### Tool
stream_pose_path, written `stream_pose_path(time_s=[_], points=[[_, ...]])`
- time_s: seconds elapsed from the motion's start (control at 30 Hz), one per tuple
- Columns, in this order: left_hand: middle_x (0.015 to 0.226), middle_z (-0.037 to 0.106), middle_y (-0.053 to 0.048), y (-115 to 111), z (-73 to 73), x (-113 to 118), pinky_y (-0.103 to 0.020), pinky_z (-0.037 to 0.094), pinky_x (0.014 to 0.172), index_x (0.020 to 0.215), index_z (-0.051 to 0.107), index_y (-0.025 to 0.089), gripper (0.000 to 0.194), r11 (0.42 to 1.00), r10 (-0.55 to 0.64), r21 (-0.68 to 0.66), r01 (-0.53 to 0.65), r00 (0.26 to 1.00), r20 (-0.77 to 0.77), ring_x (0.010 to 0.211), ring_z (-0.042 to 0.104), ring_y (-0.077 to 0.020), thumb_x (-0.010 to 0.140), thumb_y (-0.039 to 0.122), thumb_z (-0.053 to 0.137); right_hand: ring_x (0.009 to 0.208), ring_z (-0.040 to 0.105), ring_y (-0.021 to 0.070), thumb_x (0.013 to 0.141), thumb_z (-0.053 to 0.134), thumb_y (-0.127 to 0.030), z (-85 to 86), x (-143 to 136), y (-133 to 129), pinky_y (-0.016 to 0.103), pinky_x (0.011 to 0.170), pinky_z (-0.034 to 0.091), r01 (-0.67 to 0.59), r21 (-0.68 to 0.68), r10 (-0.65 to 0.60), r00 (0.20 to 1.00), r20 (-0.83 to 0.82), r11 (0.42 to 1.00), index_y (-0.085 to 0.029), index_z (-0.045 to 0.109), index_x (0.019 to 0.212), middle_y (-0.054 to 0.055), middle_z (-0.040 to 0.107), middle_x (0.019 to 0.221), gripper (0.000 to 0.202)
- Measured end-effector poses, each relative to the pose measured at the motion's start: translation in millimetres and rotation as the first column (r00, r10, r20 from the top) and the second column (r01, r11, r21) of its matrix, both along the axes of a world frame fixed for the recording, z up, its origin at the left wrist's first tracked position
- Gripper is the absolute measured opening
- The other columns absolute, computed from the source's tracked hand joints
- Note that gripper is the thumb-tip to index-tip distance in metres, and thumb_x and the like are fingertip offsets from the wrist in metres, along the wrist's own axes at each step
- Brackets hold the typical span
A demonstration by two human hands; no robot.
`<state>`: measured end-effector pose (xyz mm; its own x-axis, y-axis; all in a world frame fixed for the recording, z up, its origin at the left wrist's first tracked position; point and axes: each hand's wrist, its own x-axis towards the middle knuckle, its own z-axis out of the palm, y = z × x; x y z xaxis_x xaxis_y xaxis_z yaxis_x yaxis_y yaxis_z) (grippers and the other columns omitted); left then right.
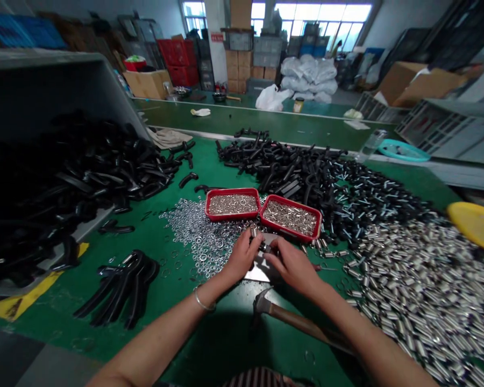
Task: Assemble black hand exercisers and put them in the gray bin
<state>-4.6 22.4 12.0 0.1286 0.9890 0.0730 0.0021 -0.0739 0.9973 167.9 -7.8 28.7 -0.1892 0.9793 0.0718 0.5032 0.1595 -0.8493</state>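
Over a pale metal plate (258,273), my left hand (242,253) is closed around a small metal spring (254,233), its fingertips pinched. Close on its right, my right hand (292,262) has its fingers curled on a small dark part (267,248) between the two hands. Much of that part is hidden by the fingers. Just beyond the hands stand two red trays, the left one (233,216) with tiny rings and the right one (291,232) with small metal pins. A hammer (298,320) with a wooden handle lies below my right hand.
Loose washers (210,239) spread left of the plate. Black handles (125,285) lie at the near left, more (116,166) fill a grey bin. Black parts (290,166) are heaped behind the trays; springs (435,290) cover the right side, near a yellow lid (476,224).
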Motion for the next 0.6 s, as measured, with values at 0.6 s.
stream_pose_path(time_s=[0.6], points=[[0.091, 0.060, -0.007, -11, -3.4, 8, -0.035, 0.042, 0.089, 0.092, 0.060, 0.022, 0.016, 0.991, 0.025, 0.131, -0.003, 0.986, -0.164, 0.087, 0.056, -0.0224, 0.096, 0.035, 0.052, 0.068, 0.062, 0.0164, 0.088, 0.064, -0.051, -15.5, -9, -18, 0.032, 0.063, 0.055, -0.082, -0.216, -0.032, 0.878, -0.477, 0.973, -0.023, 0.053, 0.100, 0.002, 0.062, 0.083, 0.033]])
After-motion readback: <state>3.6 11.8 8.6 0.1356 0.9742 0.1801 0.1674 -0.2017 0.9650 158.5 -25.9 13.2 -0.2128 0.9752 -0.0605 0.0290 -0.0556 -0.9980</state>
